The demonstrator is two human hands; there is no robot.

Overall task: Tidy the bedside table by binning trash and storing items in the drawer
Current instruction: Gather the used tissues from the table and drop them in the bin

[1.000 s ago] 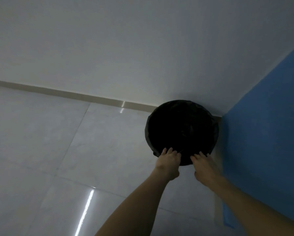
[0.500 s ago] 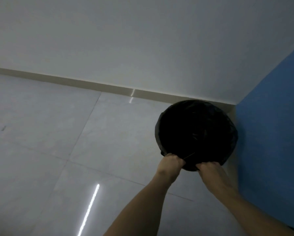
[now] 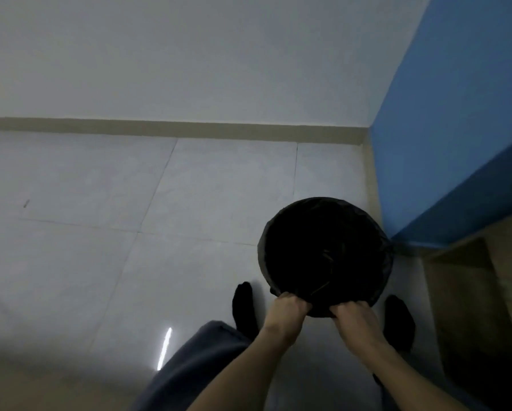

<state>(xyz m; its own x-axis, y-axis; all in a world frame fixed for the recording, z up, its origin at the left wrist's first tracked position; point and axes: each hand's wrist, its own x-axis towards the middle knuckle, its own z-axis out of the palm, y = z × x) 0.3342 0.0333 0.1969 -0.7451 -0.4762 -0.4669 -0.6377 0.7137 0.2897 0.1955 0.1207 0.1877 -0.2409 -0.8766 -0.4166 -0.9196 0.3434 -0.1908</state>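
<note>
A round bin with a black bag in it stands on the white floor. It is near the corner, just beside a blue wall. The inside of the bin is very dark, so what lies in it cannot be seen.

Two bare arms reach down to the near rim of the bin. The left hand is closed around the edge of the bag at the rim. The right hand is closed on the bag edge too, just beside the left one. The two hands are close but do not touch. Both sets of fingers curl over the rim and into the dark.

Below the bin are two feet in black socks. The left sock is to the left of the bin and the right sock is to the right of it. A grey trouser leg shows under the left arm.

A tan strip runs along the bottom of the white wall. On the right, past the right foot, there is a brown wooden thing. It is too dim to tell what it is.
</note>
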